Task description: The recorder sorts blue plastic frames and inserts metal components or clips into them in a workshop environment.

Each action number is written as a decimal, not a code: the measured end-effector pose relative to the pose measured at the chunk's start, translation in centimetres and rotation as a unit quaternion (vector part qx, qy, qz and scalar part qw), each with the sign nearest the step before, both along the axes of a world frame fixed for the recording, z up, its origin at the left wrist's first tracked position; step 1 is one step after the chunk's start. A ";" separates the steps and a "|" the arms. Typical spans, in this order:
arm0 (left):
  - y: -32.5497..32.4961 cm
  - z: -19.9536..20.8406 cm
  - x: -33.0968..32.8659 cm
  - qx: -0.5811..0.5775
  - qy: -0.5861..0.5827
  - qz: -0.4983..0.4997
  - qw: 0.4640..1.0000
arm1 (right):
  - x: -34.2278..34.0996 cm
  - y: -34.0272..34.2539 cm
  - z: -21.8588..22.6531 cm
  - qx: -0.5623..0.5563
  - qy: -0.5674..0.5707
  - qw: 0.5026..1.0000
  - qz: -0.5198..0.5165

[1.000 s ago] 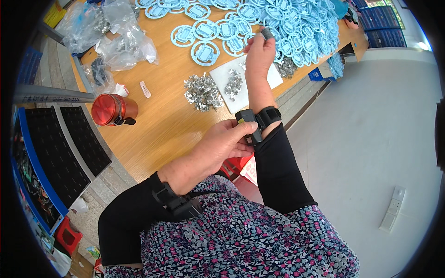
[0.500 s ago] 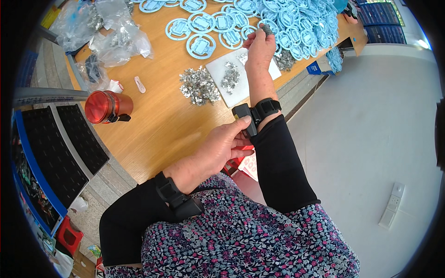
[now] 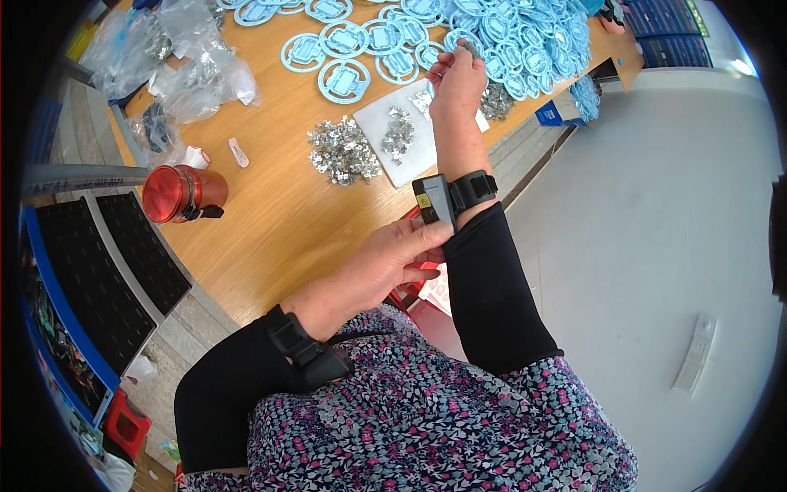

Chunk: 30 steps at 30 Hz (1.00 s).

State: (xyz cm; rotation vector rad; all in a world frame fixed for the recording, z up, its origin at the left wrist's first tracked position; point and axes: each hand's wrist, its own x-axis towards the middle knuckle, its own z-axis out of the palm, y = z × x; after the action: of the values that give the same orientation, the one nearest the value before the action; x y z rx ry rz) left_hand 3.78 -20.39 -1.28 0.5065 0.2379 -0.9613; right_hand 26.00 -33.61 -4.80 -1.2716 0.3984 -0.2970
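Black sleeves cover both forearms above a flowered dress. Nearest, the left hand (image 3: 392, 261) reaches across, its fingers curled and pressing on the black wrist device (image 3: 436, 199) strapped around the right forearm, thumb at its lower edge. Beyond it the right hand (image 3: 457, 75) is raised over the counter (image 3: 270, 221), fingertips pinched on a small grey metal piece (image 3: 470, 47). Under that hand a white board (image 3: 395, 152) carries little heaps of metal clips (image 3: 398, 131), with a bigger heap (image 3: 340, 150) beside it on the wood. Toward the left edge lies a red flask (image 3: 179, 193). Along the far edge, light blue plastic rings (image 3: 500, 41) spread in rows and a pile, next to crumpled clear bags (image 3: 188, 57).
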 end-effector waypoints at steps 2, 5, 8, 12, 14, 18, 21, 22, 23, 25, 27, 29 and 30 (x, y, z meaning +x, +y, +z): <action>-0.2 -0.8 -0.3 0.077 -0.063 -0.030 0.995 | 0.0 -0.1 0.1 -0.008 -0.006 1.000 0.011; -0.1 -0.7 -0.1 0.111 -0.143 -0.071 0.981 | -0.3 -0.5 0.3 0.017 0.007 1.000 -0.002; -0.1 -2.4 0.1 0.157 -0.295 -0.061 0.940 | -0.5 -0.4 0.3 0.022 0.005 1.000 0.006; 0.2 -0.9 0.5 0.217 -0.323 -0.083 0.918 | -0.5 -1.0 -0.1 -0.006 -0.006 1.000 0.000; 0.4 -0.4 0.2 0.261 -0.346 -0.079 0.898 | -0.7 -1.3 -0.2 -0.024 0.000 1.000 0.000; 1.2 0.5 0.3 0.231 -0.434 0.021 0.871 | -1.1 -2.1 -0.6 -0.072 0.007 0.997 0.010; 1.7 0.5 0.9 0.258 -0.400 0.018 0.879 | -1.4 -2.0 -1.2 -0.056 0.010 0.998 0.013; 1.8 0.5 1.1 0.264 -0.389 0.017 0.882 | -1.4 -2.0 -1.3 -0.056 0.009 0.998 0.011; 2.0 0.4 1.2 0.269 -0.379 0.015 0.885 | -1.5 -2.0 -1.4 -0.055 0.014 0.998 0.018; 1.9 -0.5 1.1 0.269 -0.373 -0.014 0.888 | -1.9 -2.1 -1.6 -0.053 0.020 0.998 0.024; 2.2 -2.0 1.1 0.269 -0.369 -0.044 0.889 | -2.2 -2.3 -1.8 -0.017 0.035 0.998 0.046; 3.8 -3.8 0.6 0.312 -0.350 -0.127 0.874 | -2.9 -1.6 -1.7 0.023 0.061 0.995 0.078; 4.8 -3.3 0.7 0.344 -0.325 -0.154 0.867 | -3.4 -1.6 -1.9 0.037 0.059 0.992 0.104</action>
State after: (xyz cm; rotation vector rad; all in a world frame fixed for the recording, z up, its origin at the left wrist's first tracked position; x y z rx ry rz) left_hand 4.48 -15.56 -4.61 1.5325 -0.1341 -0.9407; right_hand 22.62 -35.26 -6.72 -1.2497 0.3712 -0.0297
